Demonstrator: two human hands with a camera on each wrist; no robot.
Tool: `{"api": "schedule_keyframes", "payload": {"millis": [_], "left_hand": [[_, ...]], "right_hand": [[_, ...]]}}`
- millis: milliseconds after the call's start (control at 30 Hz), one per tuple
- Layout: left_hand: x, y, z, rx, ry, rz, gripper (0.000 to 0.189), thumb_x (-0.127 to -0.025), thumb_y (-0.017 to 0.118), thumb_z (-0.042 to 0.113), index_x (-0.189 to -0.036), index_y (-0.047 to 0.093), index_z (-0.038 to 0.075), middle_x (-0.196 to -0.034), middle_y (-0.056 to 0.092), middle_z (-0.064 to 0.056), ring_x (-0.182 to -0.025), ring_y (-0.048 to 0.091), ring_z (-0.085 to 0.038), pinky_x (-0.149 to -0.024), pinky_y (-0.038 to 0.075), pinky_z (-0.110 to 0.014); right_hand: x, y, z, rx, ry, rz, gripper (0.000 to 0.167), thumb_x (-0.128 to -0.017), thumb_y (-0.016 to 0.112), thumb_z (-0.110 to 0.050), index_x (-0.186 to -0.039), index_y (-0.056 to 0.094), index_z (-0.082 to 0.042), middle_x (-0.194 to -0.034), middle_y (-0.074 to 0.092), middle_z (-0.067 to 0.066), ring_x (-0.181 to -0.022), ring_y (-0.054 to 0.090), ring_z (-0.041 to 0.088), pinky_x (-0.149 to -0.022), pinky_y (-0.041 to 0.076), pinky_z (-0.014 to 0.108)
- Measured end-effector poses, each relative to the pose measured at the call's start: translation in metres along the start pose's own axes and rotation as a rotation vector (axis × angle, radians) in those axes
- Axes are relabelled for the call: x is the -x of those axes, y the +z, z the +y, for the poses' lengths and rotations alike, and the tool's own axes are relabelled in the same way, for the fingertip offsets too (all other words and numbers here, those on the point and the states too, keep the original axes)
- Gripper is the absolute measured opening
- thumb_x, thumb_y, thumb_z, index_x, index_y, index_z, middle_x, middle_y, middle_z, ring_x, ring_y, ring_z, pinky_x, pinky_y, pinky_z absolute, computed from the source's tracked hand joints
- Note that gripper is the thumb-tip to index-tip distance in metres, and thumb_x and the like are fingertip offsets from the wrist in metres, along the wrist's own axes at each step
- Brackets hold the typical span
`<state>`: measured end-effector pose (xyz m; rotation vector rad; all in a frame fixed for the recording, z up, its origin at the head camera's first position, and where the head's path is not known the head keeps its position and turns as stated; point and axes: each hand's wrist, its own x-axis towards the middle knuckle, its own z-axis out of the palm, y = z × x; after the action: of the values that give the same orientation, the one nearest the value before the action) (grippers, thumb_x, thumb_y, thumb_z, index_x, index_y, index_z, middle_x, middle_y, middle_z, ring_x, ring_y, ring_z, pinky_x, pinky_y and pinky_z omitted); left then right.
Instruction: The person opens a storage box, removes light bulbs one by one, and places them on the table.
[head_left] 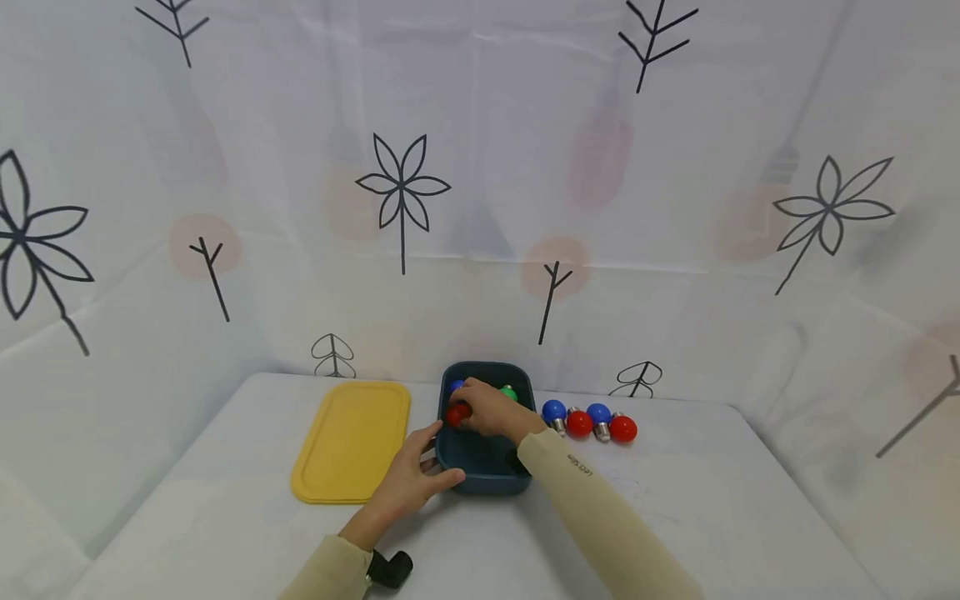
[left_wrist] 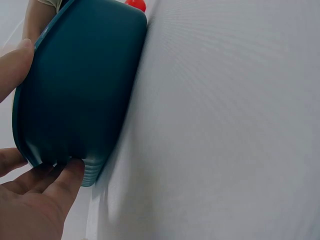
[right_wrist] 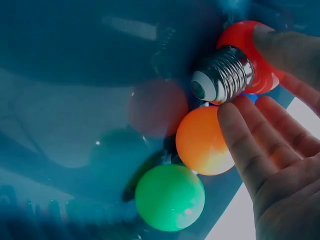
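Observation:
My right hand (head_left: pixel 491 408) reaches into a dark teal bin (head_left: pixel 491 483) and pinches a red light bulb (right_wrist: pixel 250 45), thumb on its globe and metal screw base showing. An orange bulb (right_wrist: pixel 204 140) and a green bulb (right_wrist: pixel 170 197) lie beside those fingers inside the bin. In the head view a blue bulb (head_left: pixel 457 385) shows near the bin's far left corner. My left hand (head_left: pixel 408 483) rests at the bin's near left corner, its fingers fairly straight against the left side and its thumb at the near rim.
Right of the bin, a row of blue bulbs (head_left: pixel 554 410) and red bulbs (head_left: pixel 623 429) lies on the white table (head_left: pixel 675 508). To the left is a yellow tray (head_left: pixel 352 442). A patterned white cloth (head_left: pixel 480 208) hangs behind the table.

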<state>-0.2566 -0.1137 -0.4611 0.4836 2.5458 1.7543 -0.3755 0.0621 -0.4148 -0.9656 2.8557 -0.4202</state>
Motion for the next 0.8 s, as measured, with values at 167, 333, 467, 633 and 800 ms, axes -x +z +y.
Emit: {"api": "schedule_keyframes", "payload": {"millis": [167,333,467,633,800], "left_hand": [[-0.0002,-0.0001,0.0006,-0.002,-0.008,0.0,0.092,-0.078,0.078,0.04,-0.149,0.029,0.006,-0.149,0.031,-0.017,-0.134,0.036,-0.035,-0.103,0.041,-0.045],[-0.0008,0.0003,0.0004,-0.006,-0.01,0.003,0.093,-0.078,0.078,0.04,-0.149,0.029,0.006,-0.149,0.031,-0.017,-0.134,0.036,-0.035,-0.102,0.041,-0.045],[-0.001,0.0004,0.0,-0.012,-0.012,0.005,0.092,-0.078,0.077,0.041,-0.149,0.029,0.006,-0.149,0.031,-0.018,-0.134,0.036,-0.035,-0.102,0.041,-0.045],[-0.0012,0.0003,-0.0007,-0.006,-0.017,0.004,0.092,-0.079,0.077,0.04,-0.149,0.029,0.007,-0.149,0.03,-0.017,-0.134,0.036,-0.035,-0.102,0.041,-0.045],[-0.0018,0.0006,-0.0014,-0.006,-0.015,0.008,0.091,-0.078,0.078,0.039,-0.149,0.029,0.006,-0.149,0.03,-0.017,-0.134,0.036,-0.035,-0.102,0.042,-0.045]], "right_hand": [[-0.0001,0.0017,0.0027,0.016,0.018,-0.02,0.041,-0.088,0.071,-0.022,-0.127,0.06,-0.018,-0.12,0.054,0.004,-0.1,0.053,0.016,-0.095,0.049,0.035],[-0.0001,0.0021,0.0036,0.004,0.021,-0.024,0.046,-0.086,0.072,-0.021,-0.13,0.058,-0.018,-0.119,0.054,0.004,-0.099,0.053,0.016,-0.094,0.05,0.036],[-0.0007,0.0029,0.0038,-0.009,0.032,-0.031,0.047,-0.086,0.072,-0.02,-0.131,0.058,-0.019,-0.121,0.054,0.004,-0.101,0.053,0.016,-0.094,0.05,0.036],[-0.0012,0.0034,0.0042,-0.017,0.042,-0.043,0.047,-0.086,0.072,-0.021,-0.131,0.058,-0.019,-0.125,0.054,0.005,-0.106,0.053,0.018,-0.097,0.048,0.039],[-0.0009,0.0039,0.0048,-0.039,0.059,-0.049,0.048,-0.086,0.073,-0.021,-0.131,0.057,-0.018,-0.127,0.054,0.006,-0.109,0.052,0.02,-0.098,0.047,0.042]]}}
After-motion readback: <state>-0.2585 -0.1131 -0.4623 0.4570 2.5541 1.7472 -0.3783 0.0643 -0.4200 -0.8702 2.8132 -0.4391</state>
